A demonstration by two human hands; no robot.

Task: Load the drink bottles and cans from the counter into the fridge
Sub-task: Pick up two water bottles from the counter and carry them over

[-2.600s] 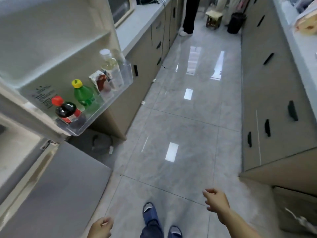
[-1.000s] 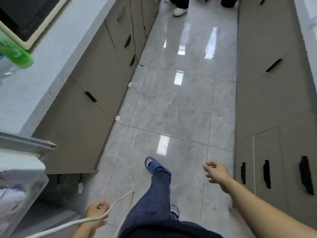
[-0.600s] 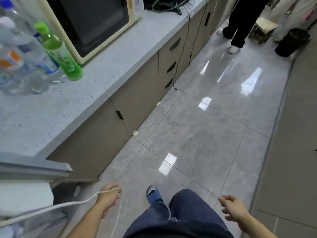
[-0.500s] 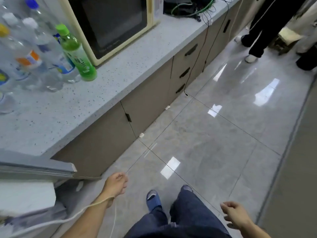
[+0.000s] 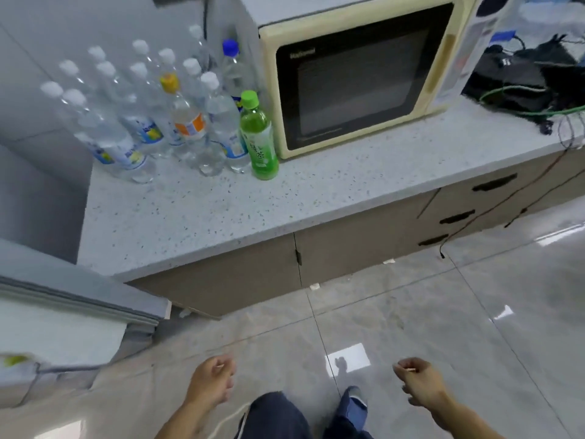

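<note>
Most of the loading is left: the bottles crowd the tabletop far left.
I count one green tea bottle beside the microwave, one yellow-capped, one blue-capped, roughly eleven white-capped; no cans. Left hand and right hand hang low, each grip loosely curled, empty.

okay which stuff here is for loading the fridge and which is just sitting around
For the job: green tea bottle; yellow-capped bottle; blue-capped bottle; clear water bottles; fridge door.

Just there: microwave; tangle of cables; counter.
</note>
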